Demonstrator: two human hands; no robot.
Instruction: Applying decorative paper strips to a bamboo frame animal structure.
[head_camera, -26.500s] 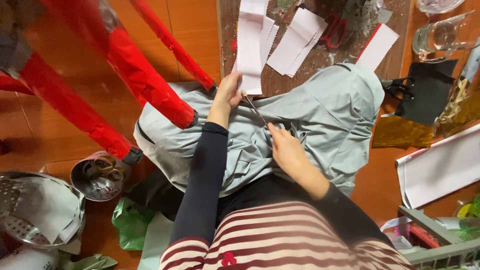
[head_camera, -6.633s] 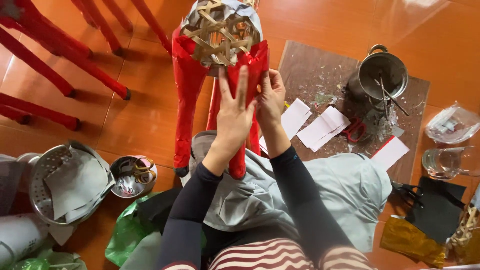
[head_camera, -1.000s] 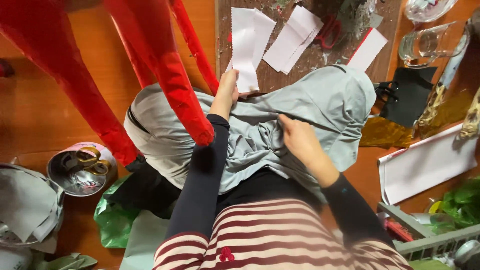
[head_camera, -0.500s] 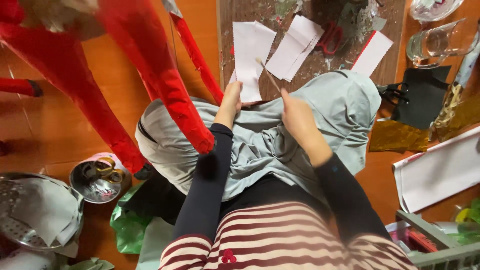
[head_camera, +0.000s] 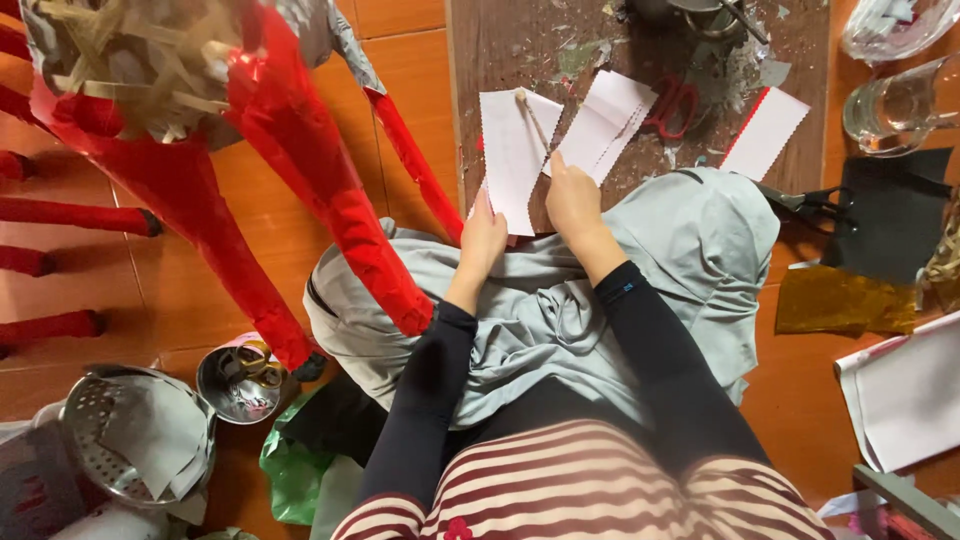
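My left hand (head_camera: 484, 236) pinches the lower edge of a white paper strip with a zigzag edge (head_camera: 512, 150) that lies on a dark wooden board (head_camera: 560, 50). In my right hand (head_camera: 572, 192) is a thin wooden stick (head_camera: 532, 118), its tip resting on the top of that strip. More white strips (head_camera: 606, 122) lie just to the right. A grey cloth (head_camera: 600, 300) covers my lap beneath both forearms.
A red foil-wrapped star frame (head_camera: 300, 170) with long points stands at the left. Red scissors (head_camera: 680, 100) and another white strip (head_camera: 766, 132) lie on the board. A glass jar (head_camera: 900, 100), black paper (head_camera: 890, 215), gold foil (head_camera: 845, 300), a metal colander (head_camera: 130, 440) and a small tin (head_camera: 240, 375) lie around.
My right hand has moved up from my lap to the board and now holds the stick on the white strip. My left hand stays on the strip's lower edge.
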